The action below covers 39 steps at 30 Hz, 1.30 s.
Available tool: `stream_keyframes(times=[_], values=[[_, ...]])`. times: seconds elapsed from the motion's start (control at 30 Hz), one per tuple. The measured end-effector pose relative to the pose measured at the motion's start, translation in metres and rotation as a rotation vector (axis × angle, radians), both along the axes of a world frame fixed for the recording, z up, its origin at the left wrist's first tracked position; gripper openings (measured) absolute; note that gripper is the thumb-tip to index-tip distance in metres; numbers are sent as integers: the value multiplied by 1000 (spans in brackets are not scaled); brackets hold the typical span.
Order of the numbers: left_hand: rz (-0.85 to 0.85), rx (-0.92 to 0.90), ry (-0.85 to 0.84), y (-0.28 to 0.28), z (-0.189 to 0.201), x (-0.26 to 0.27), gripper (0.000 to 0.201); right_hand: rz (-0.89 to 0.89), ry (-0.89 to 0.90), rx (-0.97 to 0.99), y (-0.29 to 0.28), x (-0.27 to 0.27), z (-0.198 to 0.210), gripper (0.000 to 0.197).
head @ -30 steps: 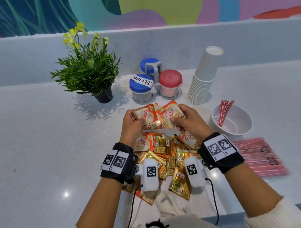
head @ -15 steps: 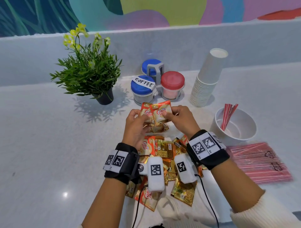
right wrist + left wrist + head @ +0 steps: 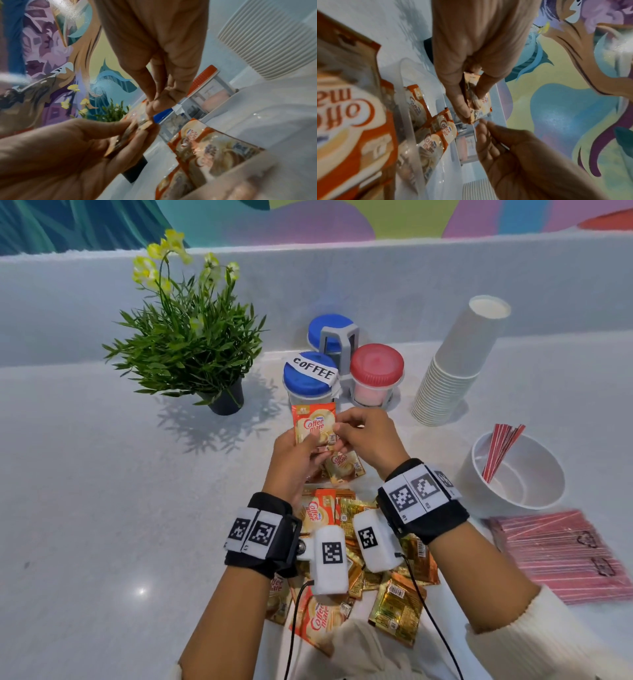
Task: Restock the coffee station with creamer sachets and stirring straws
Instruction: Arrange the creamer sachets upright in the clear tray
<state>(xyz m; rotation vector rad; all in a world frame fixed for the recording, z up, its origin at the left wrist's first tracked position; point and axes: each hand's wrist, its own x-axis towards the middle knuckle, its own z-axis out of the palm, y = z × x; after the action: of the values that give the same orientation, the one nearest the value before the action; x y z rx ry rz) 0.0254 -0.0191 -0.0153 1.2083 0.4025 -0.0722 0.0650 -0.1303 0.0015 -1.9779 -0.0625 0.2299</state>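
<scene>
My left hand (image 3: 301,451) grips a small stack of orange Coffee mate sachets (image 3: 313,424) upright, just in front of the coffee jar. My right hand (image 3: 340,429) meets it from the right, thumb and forefinger pinching the stack's right edge. In the left wrist view the left hand (image 3: 465,108) clamps the sachets (image 3: 481,106) between thumb and fingers. The right wrist view shows the right hand (image 3: 152,108) pinched at the stack (image 3: 137,121). A loose pile of orange and gold sachets (image 3: 363,546) lies under my wrists. Red stirring straws (image 3: 500,450) lean in a white bowl (image 3: 534,498).
A blue-lidded jar labelled COFFEE (image 3: 310,380), a red-lidded jar (image 3: 376,373) and another blue-lidded jar (image 3: 329,332) stand in a grey rack behind my hands. A stack of paper cups (image 3: 455,364) is at right, a potted plant (image 3: 191,347) at left, a pink straw pack (image 3: 561,556) near right.
The two hands came together. The sachet the right hand held apart now lies on the left hand's sachet as one stack, and both hands have moved away from me toward the jars.
</scene>
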Motion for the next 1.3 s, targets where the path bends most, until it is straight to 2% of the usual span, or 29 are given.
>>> stream_keyframes(times=[0.07, 0.13, 0.23, 0.33, 0.4, 0.5, 0.6, 0.73, 0.87, 1.03, 1.13, 1.23, 1.3], values=[[39, 32, 17, 6, -2, 2, 16, -46, 36, -23, -3, 7, -6, 15], [67, 34, 6, 13, -5, 3, 17, -61, 53, -206, -8, 12, -13, 20], [99, 21, -3, 22, -11, 5, 17, 33, 149, -465, -11, 12, -24, 39], [120, -7, 6, 27, -17, 6, 13, 73, 216, -528, -6, 10, -34, 56], [119, -12, 19, 29, -20, 5, 14, 66, 222, -545, -4, 9, -41, 59], [122, -10, 44, 32, -25, 3, 13, 44, 250, -530, -8, 9, -46, 49], [125, -15, 50, 35, -26, 1, 13, 21, 189, -503, -19, 10, -44, 23], [87, -27, 34, 35, -21, 2, 15, -29, 81, -311, -29, 10, -24, 40], [13, 17, 37, 28, -17, 4, 20, -14, 82, -69, -24, 12, -5, 34], [-71, 51, 36, 18, -12, 6, 32, 58, 113, -93, -5, 14, -2, 17], [-124, 59, -8, 15, -11, 4, 28, 57, 101, -77, 5, 13, -4, 3], [-95, 100, -10, 17, -15, 5, 25, 28, 128, -43, 7, 16, -7, 5], [-43, 124, 0, 22, -18, 6, 26, -12, 123, -117, 1, 23, -11, 11]])
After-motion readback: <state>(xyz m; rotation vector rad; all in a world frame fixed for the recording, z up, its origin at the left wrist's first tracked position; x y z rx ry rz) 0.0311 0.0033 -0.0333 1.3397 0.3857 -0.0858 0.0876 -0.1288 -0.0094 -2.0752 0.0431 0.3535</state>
